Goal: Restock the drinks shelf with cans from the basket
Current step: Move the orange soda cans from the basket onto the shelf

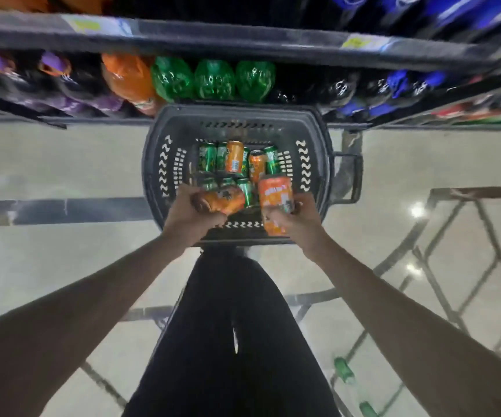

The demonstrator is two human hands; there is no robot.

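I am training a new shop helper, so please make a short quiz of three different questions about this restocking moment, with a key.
1. True or false: each hand holds an orange can over the basket.
2. Which colour are the three bottles on the shelf straight behind the basket? A) green B) red C) white
3. Fill in: the cans left in the basket are green and ______.

Key
1. True. The left hand grips an orange can lying sideways; the right hand grips another orange can.
2. A. The green bottles stand behind the basket.
3. Orange: loose cans of both colours lie inside.
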